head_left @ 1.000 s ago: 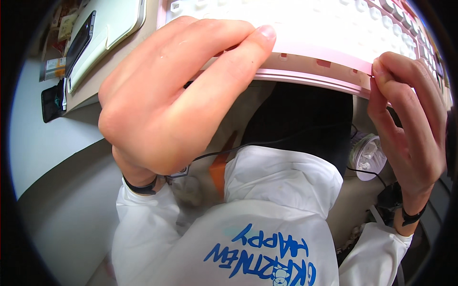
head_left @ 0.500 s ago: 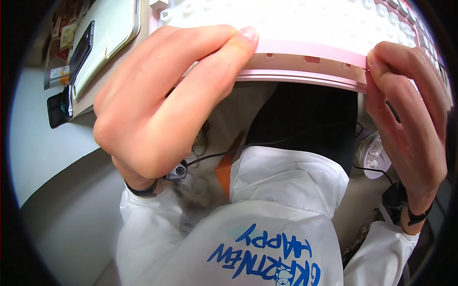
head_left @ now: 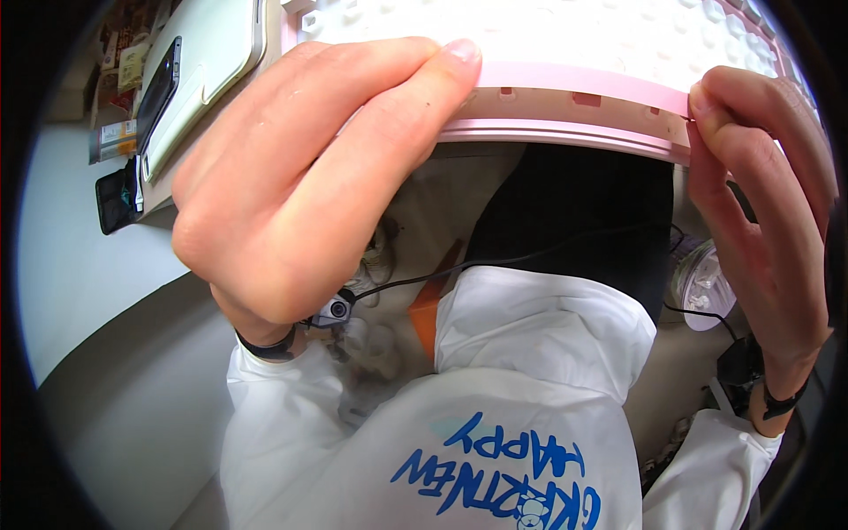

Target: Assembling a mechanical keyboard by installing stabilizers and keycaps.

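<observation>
A keyboard (head_left: pixel 609 35) with a white field of small raised knobs and pink edging lies at the top of the view; glare washes out much of it. Along its near side, a pink frame strip (head_left: pixel 583 81) stands raised over the pink lower case (head_left: pixel 556 133). Small square notches show in the gap between them. My left hand (head_left: pixel 283 177) pinches the strip left of its middle, thumb on top, the other fingers partly hidden. At the strip's right end my right hand (head_left: pixel 764 168) grips it between thumb and forefinger.
On the left, a dark phone (head_left: pixel 159 93) rests on a pale tablet or folder (head_left: pixel 208 66). A black pouch (head_left: pixel 115 201) is at the table's edge. Below are an orange object (head_left: pixel 426 318), a clear bin (head_left: pixel 704 287) and black cables. Small wrist-mounted devices sit by both wrists.
The whole view has shifted slightly, things moving a little up and right. Both hands keep the same grip on the pink strip, and the gap looks much the same.
</observation>
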The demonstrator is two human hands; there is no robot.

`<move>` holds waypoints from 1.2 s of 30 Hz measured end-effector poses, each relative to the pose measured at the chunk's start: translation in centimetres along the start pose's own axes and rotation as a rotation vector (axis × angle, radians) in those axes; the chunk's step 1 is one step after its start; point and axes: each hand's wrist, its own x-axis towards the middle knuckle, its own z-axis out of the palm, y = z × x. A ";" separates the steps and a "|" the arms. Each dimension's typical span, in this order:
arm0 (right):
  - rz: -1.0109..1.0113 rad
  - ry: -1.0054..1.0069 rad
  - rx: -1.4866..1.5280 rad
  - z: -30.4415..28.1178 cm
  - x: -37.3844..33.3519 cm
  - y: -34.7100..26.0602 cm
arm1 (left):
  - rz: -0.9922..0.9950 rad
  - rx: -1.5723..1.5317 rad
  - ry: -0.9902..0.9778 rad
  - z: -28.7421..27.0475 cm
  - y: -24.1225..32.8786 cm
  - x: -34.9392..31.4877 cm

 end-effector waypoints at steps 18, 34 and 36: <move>-0.005 0.001 0.028 -0.1 0.4 0.2 | -0.120 0.019 -0.018 0.0 1.1 0.3; -0.002 0.002 0.051 -0.2 0.7 0.4 | -0.115 0.063 -0.011 0.2 1.3 0.5; 0.001 0.001 0.054 -0.2 0.7 0.4 | -0.111 0.062 -0.018 0.2 1.3 0.6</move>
